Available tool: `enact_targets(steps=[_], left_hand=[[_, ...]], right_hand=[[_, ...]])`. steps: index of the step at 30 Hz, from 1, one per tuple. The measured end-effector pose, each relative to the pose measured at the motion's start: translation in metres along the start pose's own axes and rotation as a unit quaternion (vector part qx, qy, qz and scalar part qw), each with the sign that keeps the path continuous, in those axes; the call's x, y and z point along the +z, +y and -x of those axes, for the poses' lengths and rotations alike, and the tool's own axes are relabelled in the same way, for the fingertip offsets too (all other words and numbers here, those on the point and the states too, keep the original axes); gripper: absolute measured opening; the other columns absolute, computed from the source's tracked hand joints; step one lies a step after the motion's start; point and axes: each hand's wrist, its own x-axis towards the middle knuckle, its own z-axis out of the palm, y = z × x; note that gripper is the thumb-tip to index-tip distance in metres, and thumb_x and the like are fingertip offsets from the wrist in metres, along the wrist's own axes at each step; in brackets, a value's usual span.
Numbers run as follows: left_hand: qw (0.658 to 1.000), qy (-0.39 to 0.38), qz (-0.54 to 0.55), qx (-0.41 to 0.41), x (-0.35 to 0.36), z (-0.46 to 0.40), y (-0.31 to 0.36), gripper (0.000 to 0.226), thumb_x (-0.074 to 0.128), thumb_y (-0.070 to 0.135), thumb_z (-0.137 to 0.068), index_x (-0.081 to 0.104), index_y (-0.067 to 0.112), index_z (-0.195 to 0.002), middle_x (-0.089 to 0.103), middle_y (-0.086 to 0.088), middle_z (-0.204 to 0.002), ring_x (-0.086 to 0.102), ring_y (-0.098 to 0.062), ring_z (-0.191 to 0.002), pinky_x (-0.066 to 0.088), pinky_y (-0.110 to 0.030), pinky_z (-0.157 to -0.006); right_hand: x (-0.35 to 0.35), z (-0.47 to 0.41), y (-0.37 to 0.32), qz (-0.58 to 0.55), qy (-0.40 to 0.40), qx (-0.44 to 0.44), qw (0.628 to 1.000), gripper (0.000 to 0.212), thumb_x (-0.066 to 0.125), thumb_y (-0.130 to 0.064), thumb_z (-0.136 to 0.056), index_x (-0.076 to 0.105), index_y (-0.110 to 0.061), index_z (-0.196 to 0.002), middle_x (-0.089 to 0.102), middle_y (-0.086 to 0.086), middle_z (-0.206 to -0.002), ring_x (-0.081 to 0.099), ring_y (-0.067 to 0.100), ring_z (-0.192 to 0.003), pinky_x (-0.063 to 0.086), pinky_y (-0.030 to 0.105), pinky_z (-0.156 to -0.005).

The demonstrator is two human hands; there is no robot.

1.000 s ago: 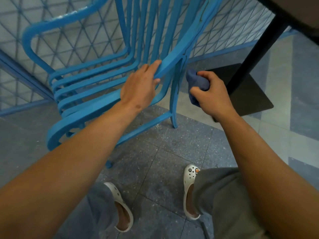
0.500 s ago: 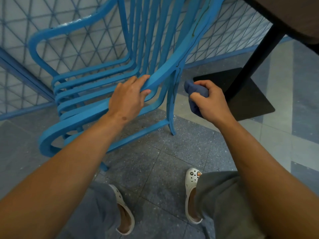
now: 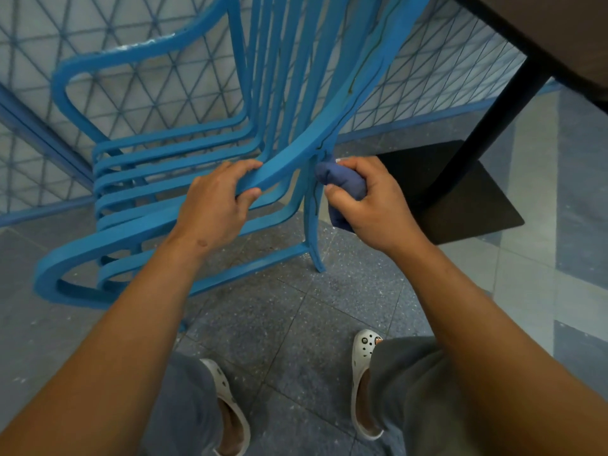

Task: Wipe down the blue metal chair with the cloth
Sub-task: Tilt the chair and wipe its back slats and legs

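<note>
The blue metal chair [image 3: 171,166] stands in front of me, tilted toward me, its slatted seat at the left and its back slats rising at the top centre. My left hand [image 3: 214,205] grips the near armrest bar, fingers over it and thumb beneath. My right hand [image 3: 371,202] holds a bunched dark blue cloth [image 3: 342,182] pressed against the chair's rear leg, just below where the armrest meets it. Much of the cloth is hidden inside my fist.
A blue wire-mesh fence [image 3: 427,77] runs behind the chair. A dark table top [image 3: 559,37] overhangs at the upper right, its black leg [image 3: 493,113] ending in a flat square base [image 3: 460,199] right beside my right hand. My feet in white clogs [image 3: 365,373] stand on grey floor tiles.
My left hand slid along the armrest and closed its fingers round it. My right hand moved the cloth left until it touches the chair's rear leg.
</note>
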Motion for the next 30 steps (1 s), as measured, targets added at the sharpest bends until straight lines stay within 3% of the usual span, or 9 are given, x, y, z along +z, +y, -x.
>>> enact_targets(steps=[2, 6, 10, 14, 18, 22, 25, 27, 30], left_hand=[[1.000, -0.007, 0.027, -0.003, -0.002, -0.005, 0.002, 0.042, 0.067, 0.028, -0.096, 0.058, 0.025, -0.136, 0.064, 0.001, -0.129, 0.058, -0.020, -0.120, 0.046, -0.040, -0.103], [0.998, 0.011, 0.055, 0.042, 0.001, -0.016, 0.013, 0.037, 0.068, 0.024, -0.092, 0.062, 0.023, -0.128, 0.065, 0.002, -0.119, 0.060, -0.014, -0.110, 0.048, -0.035, -0.099], [0.992, 0.048, 0.085, 0.083, 0.014, -0.030, 0.023, 0.032, 0.067, 0.026, -0.093, 0.063, 0.020, -0.124, 0.062, 0.003, -0.107, 0.055, -0.009, -0.098, 0.043, -0.023, -0.090], [0.990, 0.053, 0.091, 0.090, 0.018, -0.030, 0.020, 0.033, 0.064, 0.031, -0.096, 0.062, 0.022, -0.127, 0.057, 0.008, -0.105, 0.050, -0.003, -0.095, 0.037, -0.015, -0.087], [0.989, 0.055, 0.096, 0.096, 0.016, -0.030, 0.014, 0.035, 0.066, 0.030, -0.096, 0.064, 0.020, -0.130, 0.063, 0.003, -0.108, 0.055, -0.005, -0.099, 0.040, -0.016, -0.089], [0.989, 0.061, 0.103, 0.092, 0.018, -0.029, 0.013, 0.036, 0.066, 0.031, -0.096, 0.064, 0.020, -0.131, 0.064, 0.004, -0.110, 0.058, -0.008, -0.103, 0.047, -0.026, -0.092], [0.988, 0.062, 0.108, 0.089, 0.019, -0.028, 0.014, 0.037, 0.066, 0.031, -0.097, 0.064, 0.021, -0.132, 0.063, 0.005, -0.110, 0.059, -0.010, -0.104, 0.050, -0.033, -0.093], [0.988, 0.061, 0.107, 0.089, 0.019, -0.029, 0.013, 0.037, 0.065, 0.031, -0.097, 0.063, 0.021, -0.132, 0.063, 0.005, -0.111, 0.059, -0.011, -0.104, 0.050, -0.034, -0.093], [0.989, 0.060, 0.102, 0.091, 0.020, -0.029, 0.013, 0.038, 0.065, 0.032, -0.097, 0.063, 0.020, -0.133, 0.063, 0.004, -0.112, 0.059, -0.011, -0.105, 0.050, -0.033, -0.094]], right_hand=[[0.001, -0.005, -0.003, -0.009, 0.013, -0.010, 1.000, 0.021, 0.068, -0.030, -0.092, 0.066, -0.026, -0.113, 0.062, -0.007, -0.109, 0.062, 0.007, -0.100, 0.054, 0.037, -0.091], [0.007, -0.017, -0.003, -0.034, 0.043, -0.014, 0.998, 0.015, 0.067, -0.031, -0.096, 0.068, -0.023, -0.108, 0.069, -0.011, -0.089, 0.066, 0.002, -0.084, 0.057, 0.034, -0.077], [0.014, -0.031, 0.000, -0.022, 0.114, -0.027, 0.993, 0.022, 0.070, -0.034, -0.093, 0.058, -0.020, -0.103, 0.065, -0.011, -0.089, 0.064, 0.001, -0.084, 0.052, 0.024, -0.072], [0.025, -0.037, 0.013, -0.031, 0.114, -0.024, 0.993, 0.022, 0.071, -0.034, -0.091, 0.058, -0.017, -0.093, 0.065, -0.002, -0.084, 0.066, 0.015, -0.079, 0.055, 0.045, -0.073], [0.037, -0.030, 0.034, 0.017, 0.023, 0.021, 0.999, 0.021, 0.069, -0.040, -0.090, 0.059, -0.023, -0.097, 0.064, -0.005, -0.090, 0.067, 0.015, -0.084, 0.056, 0.051, -0.074], [0.030, -0.036, 0.025, -0.016, 0.065, 0.007, 0.998, 0.019, 0.070, -0.037, -0.091, 0.060, -0.021, -0.094, 0.066, -0.006, -0.081, 0.067, 0.013, -0.076, 0.057, 0.048, -0.070], [0.020, -0.044, 0.013, -0.031, 0.119, -0.043, 0.991, 0.016, 0.072, -0.030, -0.091, 0.060, -0.018, -0.094, 0.063, -0.011, -0.082, 0.062, 0.004, -0.079, 0.054, 0.035, -0.075], [0.019, -0.045, 0.015, -0.024, 0.100, -0.046, 0.994, 0.017, 0.072, -0.028, -0.092, 0.060, -0.017, -0.096, 0.062, -0.010, -0.084, 0.061, 0.004, -0.080, 0.053, 0.035, -0.076], [0.023, -0.042, 0.033, 0.017, 0.041, -0.010, 0.999, 0.018, 0.071, -0.033, -0.092, 0.059, -0.020, -0.097, 0.065, -0.009, -0.088, 0.065, 0.010, -0.085, 0.055, 0.046, -0.079]])
